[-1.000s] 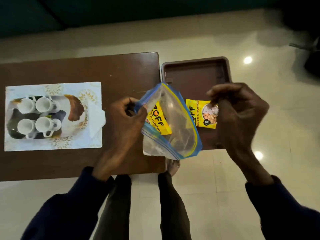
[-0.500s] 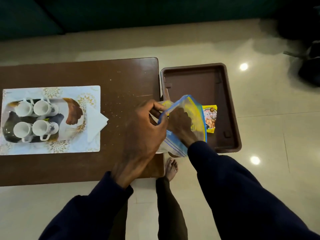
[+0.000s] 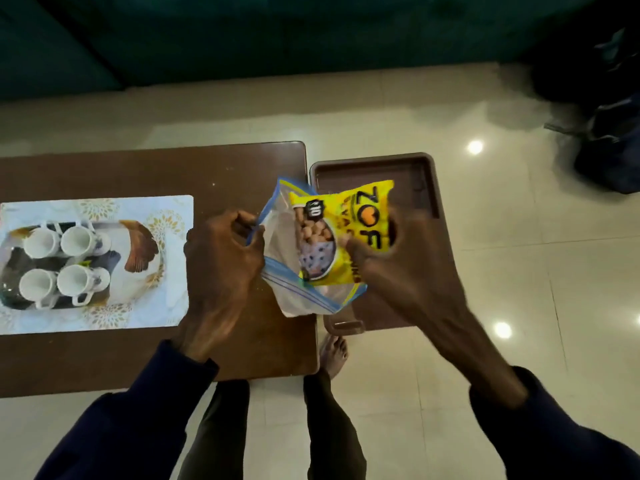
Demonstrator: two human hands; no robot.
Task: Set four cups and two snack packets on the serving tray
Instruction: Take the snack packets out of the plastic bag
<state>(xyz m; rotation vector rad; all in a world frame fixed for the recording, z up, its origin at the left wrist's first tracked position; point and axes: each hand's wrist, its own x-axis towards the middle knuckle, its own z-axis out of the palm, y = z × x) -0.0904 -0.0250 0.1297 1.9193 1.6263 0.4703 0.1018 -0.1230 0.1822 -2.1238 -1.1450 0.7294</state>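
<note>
The left hand [image 3: 221,258] pinches the zip bag [image 3: 298,289] mouth wide so the right hand [image 3: 398,265], clasping the yellow snack packet [image 3: 349,223], can lift it over the brown serving tray [image 3: 426,174] at 3 o'clock, while four cups [image 3: 62,261] wait at 9 o'clock on the worktop [image 3: 138,171].

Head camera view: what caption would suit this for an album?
Right hand lifts a yellow snack packet from a zip bag held by the left hand, above a brown tray.

Single head-worn view, looking steeply down — table [image 3: 138,341] left, tray [image 3: 429,178] right, close
</note>
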